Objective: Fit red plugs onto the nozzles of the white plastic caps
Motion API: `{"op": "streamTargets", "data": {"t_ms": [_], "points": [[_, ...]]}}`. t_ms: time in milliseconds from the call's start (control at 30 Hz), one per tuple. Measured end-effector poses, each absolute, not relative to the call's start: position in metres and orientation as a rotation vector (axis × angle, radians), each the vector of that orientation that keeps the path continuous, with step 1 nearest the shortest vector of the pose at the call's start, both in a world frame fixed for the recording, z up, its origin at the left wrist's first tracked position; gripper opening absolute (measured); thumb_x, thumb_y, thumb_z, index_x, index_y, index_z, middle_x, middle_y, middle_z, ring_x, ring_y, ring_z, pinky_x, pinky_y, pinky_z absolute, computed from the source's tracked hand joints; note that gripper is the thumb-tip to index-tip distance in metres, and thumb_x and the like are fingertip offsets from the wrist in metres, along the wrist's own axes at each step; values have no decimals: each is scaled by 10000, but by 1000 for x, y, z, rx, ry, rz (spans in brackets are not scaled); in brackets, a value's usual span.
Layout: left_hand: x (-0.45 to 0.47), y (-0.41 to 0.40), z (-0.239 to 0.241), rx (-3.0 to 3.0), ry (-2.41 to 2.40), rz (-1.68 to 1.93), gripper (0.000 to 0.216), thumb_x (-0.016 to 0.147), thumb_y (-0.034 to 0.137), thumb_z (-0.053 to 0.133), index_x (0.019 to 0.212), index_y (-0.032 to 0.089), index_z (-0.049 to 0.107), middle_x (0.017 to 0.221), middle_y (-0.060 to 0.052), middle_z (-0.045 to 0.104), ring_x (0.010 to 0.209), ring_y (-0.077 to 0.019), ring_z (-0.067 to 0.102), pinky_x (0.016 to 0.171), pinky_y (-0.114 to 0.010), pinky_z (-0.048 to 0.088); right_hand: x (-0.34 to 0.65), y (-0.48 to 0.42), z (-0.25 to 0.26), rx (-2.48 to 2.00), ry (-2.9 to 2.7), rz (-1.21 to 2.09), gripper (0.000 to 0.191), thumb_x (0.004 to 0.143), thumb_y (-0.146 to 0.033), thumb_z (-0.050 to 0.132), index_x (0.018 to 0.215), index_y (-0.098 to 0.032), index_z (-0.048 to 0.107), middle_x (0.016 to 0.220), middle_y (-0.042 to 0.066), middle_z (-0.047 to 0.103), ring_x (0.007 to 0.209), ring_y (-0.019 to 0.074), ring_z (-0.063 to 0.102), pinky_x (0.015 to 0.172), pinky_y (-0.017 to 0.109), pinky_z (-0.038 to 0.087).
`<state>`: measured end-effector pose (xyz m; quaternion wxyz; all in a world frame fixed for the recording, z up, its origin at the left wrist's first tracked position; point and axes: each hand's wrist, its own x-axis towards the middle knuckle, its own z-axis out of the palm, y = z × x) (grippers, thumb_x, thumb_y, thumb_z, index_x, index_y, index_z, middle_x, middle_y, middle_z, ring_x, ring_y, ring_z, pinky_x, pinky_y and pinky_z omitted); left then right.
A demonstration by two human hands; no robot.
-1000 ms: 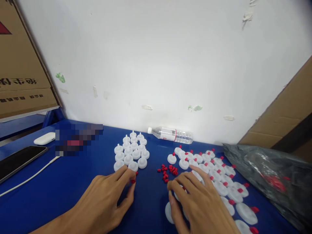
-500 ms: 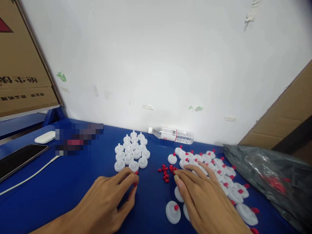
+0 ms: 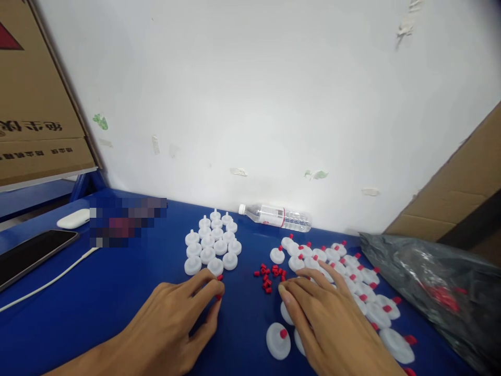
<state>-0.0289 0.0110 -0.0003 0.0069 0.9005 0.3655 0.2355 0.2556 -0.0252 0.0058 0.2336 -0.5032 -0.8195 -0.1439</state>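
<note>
My left hand (image 3: 183, 318) is closed in a pinch, thumb against index finger, with a small red cap (image 3: 218, 297) showing between them. Just beyond those fingers stands a cluster of white nozzle lids (image 3: 207, 255), spouts up and bare. My right hand (image 3: 329, 313) has its fingers stretched out over white lids with red tips (image 3: 278, 340), covering some of them. Its thumb and index tips are close together beside a small pile of loose red caps (image 3: 267, 283); nothing shows between them.
Against the wall lies a clear plastic bottle (image 3: 270, 215). A dark plastic bag (image 3: 442, 282) with red pieces is at right. On the left are a phone (image 3: 35, 256), a white cable (image 3: 50, 283), a white case (image 3: 74, 219) and a cardboard box (image 3: 39, 99).
Both hands keep nearly the same pose. The right fingertips have drawn slightly back from the loose red caps, and the whole view has shifted a little.
</note>
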Motion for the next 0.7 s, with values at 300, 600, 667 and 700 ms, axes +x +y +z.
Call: {"op": "streamTargets", "data": {"t_ms": [300, 600, 667, 700], "points": [[-29, 11, 1, 2816, 1135, 697, 191, 1061, 165, 389, 1144, 295, 503, 1068, 11, 700, 726, -159, 746, 611, -303, 483, 251, -24, 3, -1388, -2218, -259, 301, 1020, -162, 453, 836, -259, 671, 829, -28, 734, 938, 240, 698, 1094, 533, 337], [-30, 11, 0, 2820, 1128, 690, 204, 1056, 154, 390, 1158, 298, 492, 1094, 10, 689, 727, -161, 744, 612, -311, 477, 249, -22, -4, -1291, -2144, -263, 246, 941, -121, 529, 803, -281, 656, 808, -52, 747, 882, 197, 708, 1125, 459, 349], [-30, 11, 0, 2813, 1118, 689, 216, 1056, 147, 389, 1166, 303, 490, 1086, 17, 686, 727, -164, 743, 612, -313, 478, 249, -22, -4, -1283, -2127, -271, 238, 925, -114, 536, 828, -286, 669, 828, -49, 756, 884, 198, 708, 1113, 463, 358], [-29, 11, 0, 2808, 1114, 690, 217, 1056, 146, 388, 1164, 304, 491, 1083, 19, 685, 728, -166, 742, 613, -314, 480, 248, -22, -4, -1277, -2127, -279, 234, 913, -109, 542, 832, -286, 672, 839, -47, 760, 885, 200, 707, 1112, 465, 357]]}}
